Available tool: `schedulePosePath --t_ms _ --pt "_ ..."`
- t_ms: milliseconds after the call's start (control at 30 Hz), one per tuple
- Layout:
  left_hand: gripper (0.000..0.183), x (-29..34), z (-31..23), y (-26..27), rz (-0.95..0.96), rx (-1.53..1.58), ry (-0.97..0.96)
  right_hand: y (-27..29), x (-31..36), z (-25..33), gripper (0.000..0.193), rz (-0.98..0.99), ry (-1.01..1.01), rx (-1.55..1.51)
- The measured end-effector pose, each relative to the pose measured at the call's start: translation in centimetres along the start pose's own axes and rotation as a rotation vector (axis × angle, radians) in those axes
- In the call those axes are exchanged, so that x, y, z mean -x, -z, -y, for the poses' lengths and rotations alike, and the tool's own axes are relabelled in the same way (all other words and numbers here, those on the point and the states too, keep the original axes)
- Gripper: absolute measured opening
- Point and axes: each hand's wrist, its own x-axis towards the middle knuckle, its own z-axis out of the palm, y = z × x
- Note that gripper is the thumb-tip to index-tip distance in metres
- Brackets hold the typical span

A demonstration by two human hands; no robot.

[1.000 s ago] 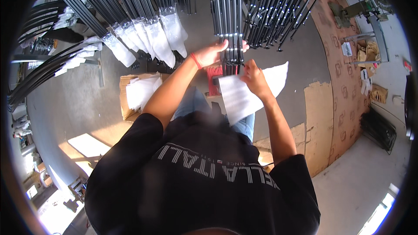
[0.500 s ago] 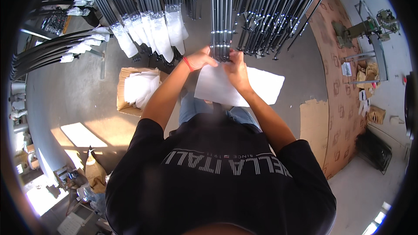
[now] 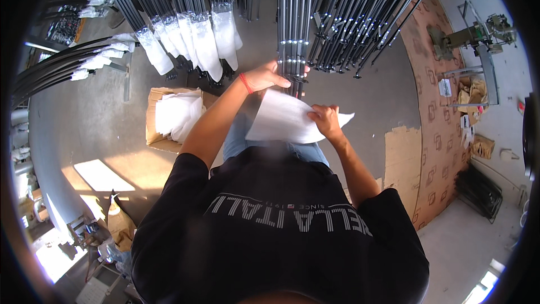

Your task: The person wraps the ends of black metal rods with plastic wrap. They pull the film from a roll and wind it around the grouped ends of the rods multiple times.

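A bundle of slim black rods hangs straight ahead, its lower end at my hands. My left hand, with a red string at the wrist, is closed round that end, thumb in front and fingertips showing on the far side. My right hand pinches a thin white foam-like sheet by its right part, thumb on top. The sheet spreads below the rod ends and over my lap, its upper left edge close to my left hand. Whether that edge touches the rods cannot be made out.
More black rods hang at the right. On the left, rod bundles have white wrapped ends. An open cardboard box of white sheets stands left of my knees. Flattened cardboard lies on the right, before a patterned brown board.
My right hand has left the rod ends and moved down and right, now pinching the white sheet. The sheet has shifted left and tilted. My left hand stays at the rods.
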Motion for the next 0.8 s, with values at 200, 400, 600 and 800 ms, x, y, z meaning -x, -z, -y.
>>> schedulePosePath --t_ms 200,400,600,800 --pt "0.085 -0.8 -1.5 1.1 0.184 -0.073 0.123 0.9 -6.7 4.6 0.022 0.114 -0.275 -0.106" --pt "0.090 -1.0 -1.5 2.1 0.193 -0.370 0.192 1.2 -8.0 6.6 0.025 -0.133 -0.324 0.067" --pt "0.087 -0.3 -1.7 2.2 0.112 -0.423 0.149 1.7 -8.0 4.9 0.019 -0.096 -0.119 -0.143" --pt "0.080 -0.2 -2.0 2.4 0.138 -0.373 0.120 2.6 -8.8 1.1 0.014 0.022 -0.099 -0.416"
